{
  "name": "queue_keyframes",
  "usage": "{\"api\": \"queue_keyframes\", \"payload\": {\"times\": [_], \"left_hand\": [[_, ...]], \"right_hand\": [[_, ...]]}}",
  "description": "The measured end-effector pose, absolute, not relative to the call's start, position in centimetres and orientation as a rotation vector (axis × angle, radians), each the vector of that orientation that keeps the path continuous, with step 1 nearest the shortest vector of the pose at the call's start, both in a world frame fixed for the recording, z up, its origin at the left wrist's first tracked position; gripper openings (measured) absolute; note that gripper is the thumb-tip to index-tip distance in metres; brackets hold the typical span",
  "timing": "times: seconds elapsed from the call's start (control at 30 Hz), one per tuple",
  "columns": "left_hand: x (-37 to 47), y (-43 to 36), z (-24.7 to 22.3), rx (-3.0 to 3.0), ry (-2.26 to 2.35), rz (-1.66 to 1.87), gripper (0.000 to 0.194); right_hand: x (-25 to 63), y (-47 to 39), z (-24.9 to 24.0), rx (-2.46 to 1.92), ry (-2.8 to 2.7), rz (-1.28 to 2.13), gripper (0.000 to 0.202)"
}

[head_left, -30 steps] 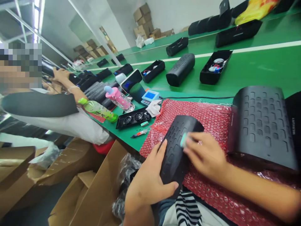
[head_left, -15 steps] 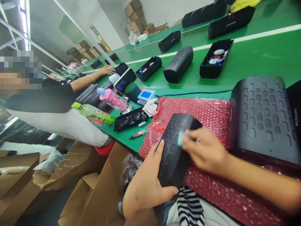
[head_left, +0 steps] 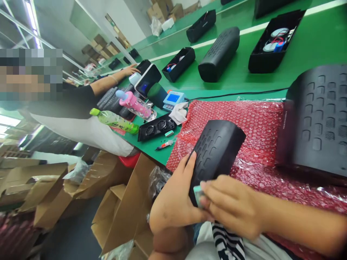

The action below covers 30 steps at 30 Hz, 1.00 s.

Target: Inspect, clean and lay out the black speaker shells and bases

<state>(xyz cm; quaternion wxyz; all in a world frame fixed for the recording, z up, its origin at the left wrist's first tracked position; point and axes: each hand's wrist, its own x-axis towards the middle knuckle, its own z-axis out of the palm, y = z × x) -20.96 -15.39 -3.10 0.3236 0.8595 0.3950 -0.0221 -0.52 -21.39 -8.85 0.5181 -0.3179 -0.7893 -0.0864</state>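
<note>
L hand [head_left: 176, 200] grips blk. speaker housing [head_left: 218, 155] by red bubble wrap [head_left: 260, 133]; R hand [head_left: 237, 206], fingers pinching green pad [head_left: 197, 194], is at its near end. Job looks under way; amt. done/left unclear.

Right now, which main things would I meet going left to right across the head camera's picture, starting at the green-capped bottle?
Green-capped bottle → black panel with two round parts → black casing in the left hand → larger black casing.
</note>
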Motion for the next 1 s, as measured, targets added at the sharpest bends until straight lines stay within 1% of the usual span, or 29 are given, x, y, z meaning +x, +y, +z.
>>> {"api": "queue_keyframes", "payload": {"times": [0.07,0.13,0.27,0.3,0.37,0.43,0.57,0.7,0.87,0.93,1.0], "left_hand": [[-21.0,-15.2,-3.1,2.207,1.034,-0.07,0.146],[-21.1,-15.1,-3.1,2.188,1.025,-0.053,0.148],[-21.1,-15.2,-3.1,2.212,1.036,-0.05,0.147],[-21.1,-15.2,-3.1,2.203,1.041,-0.055,0.147],[-21.1,-15.3,-3.1,2.182,1.038,-0.046,0.149],[-21.0,-15.3,-3.1,2.18,1.034,-0.037,0.147],[-20.9,-15.3,-2.8,2.173,1.076,-0.081,0.149],[-20.8,-15.0,-2.8,2.15,1.06,-0.097,0.151],[-20.5,-15.2,-2.8,2.161,1.078,-0.118,0.149],[-20.2,-15.4,-2.7,2.154,1.067,-0.104,0.146],[-20.1,-15.5,-2.6,2.161,1.058,-0.087,0.147]], "right_hand": [[0.0,-21.0,-9.0,-0.88,-1.853,-0.317,0.02],[0.2,-20.7,-9.2,-0.975,-1.779,-0.391,0.016],[0.1,-20.9,-9.3,-0.702,-1.908,-0.214,0.029],[0.1,-20.9,-9.3,-0.682,-1.926,-0.205,0.028],[0.4,-20.8,-9.3,-0.778,-1.887,-0.218,0.027],[0.5,-20.7,-9.5,-0.835,-1.851,-0.187,0.029],[0.6,-20.6,-10.1,-0.595,-1.951,-0.137,0.03],[1.0,-20.4,-10.2,-0.817,-1.895,-0.186,0.031],[1.5,-20.6,-10.2,-0.601,-1.999,-0.095,0.034],[2.0,-20.7,-10.4,-0.798,-1.982,-0.132,0.03],[2.0,-20.9,-10.6,-0.812,-1.958,-0.121,0.031]]}}
